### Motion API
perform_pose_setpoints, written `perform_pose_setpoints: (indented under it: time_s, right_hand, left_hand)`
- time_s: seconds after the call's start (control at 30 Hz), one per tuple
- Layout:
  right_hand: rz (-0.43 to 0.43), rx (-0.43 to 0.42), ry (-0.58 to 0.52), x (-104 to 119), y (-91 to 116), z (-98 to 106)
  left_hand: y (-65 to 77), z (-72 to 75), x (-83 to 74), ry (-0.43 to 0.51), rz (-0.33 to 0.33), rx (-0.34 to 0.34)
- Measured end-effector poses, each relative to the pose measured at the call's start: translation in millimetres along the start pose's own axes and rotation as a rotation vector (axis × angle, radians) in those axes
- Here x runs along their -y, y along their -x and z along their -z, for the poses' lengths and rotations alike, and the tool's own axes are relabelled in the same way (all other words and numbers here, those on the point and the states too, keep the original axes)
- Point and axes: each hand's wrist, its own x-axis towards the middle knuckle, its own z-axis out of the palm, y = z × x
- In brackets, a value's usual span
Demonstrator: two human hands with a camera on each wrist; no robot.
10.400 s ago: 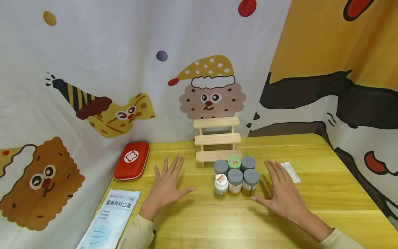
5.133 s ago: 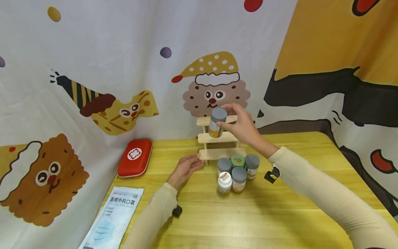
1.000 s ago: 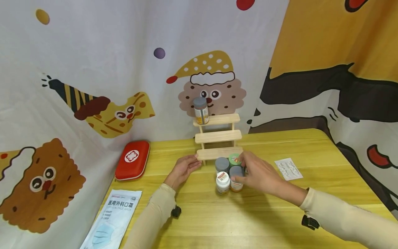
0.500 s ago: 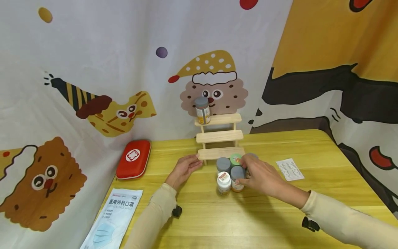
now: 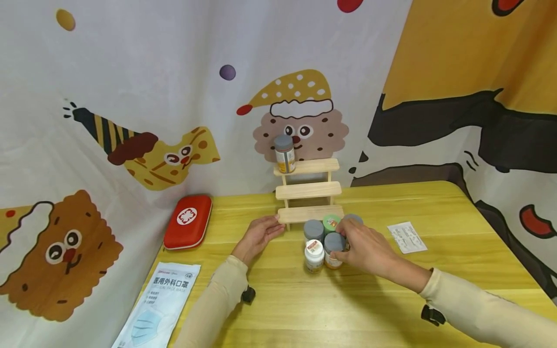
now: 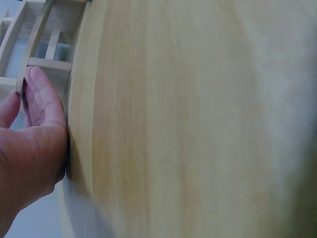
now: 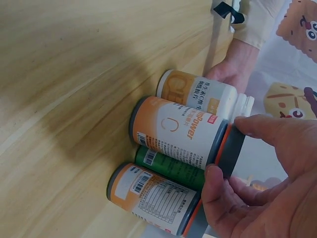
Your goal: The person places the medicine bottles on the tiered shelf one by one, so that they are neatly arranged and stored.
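Since five seconds ago, one grey-lidded jar has gone from the right hand to the left end of the wooden stand's top tier, and that hand has come down to the cluster. Its thumb and fingers now pinch the lid of the front jar, which we see upright on the table, long axis vertical, lid up, just beside the white bottle. The left hand pinches the lowest tier's left end between thumb and fingers.

Around us, the yellow wood-grain table meets a cartoon curtain; a red case and a mask packet lie at left, a printed slip at right.

The right hand partly hides the back-right jar; the frame's bottom edge cuts the packet; we cannot read the slip.
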Motion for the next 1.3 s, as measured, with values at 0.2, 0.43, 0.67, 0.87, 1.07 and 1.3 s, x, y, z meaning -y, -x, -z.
perform_pose_setpoints:
  time_s: [0.2, 0.43, 0.67, 0.87, 1.07, 1.3]
  right_hand:
    - [0.001, -0.001, 0.003, 0, 0, -1]
    - [0.008, -0.011, -0.017, -1, 4, 1]
    - [0.011, -0.016, -0.028, 1, 9, 12]
    - [0.022, -0.017, -0.057, 9, 10, 27]
    - [0.037, 0.001, -0.117, 17, 8, 42]
    - [0.048, 0.016, -0.133, 24, 2, 62]
  left_hand:
    - [0.4, -0.4, -0.9, -0.001, -0.001, -0.002]
    - [0.1, 0.2, -0.1, 0.001, -0.009, 0.001]
    - [1.0, 1.0, 0.9, -0.004, -0.01, 0.009]
    - [1.4, 2.1, 1.9, -0.01, -0.017, 0.006]
    - [3.8, 1.1, 2.3, -0.013, -0.015, -0.002]
    - [4.3, -1.1, 0.2, -0.019, -0.012, 0.005]
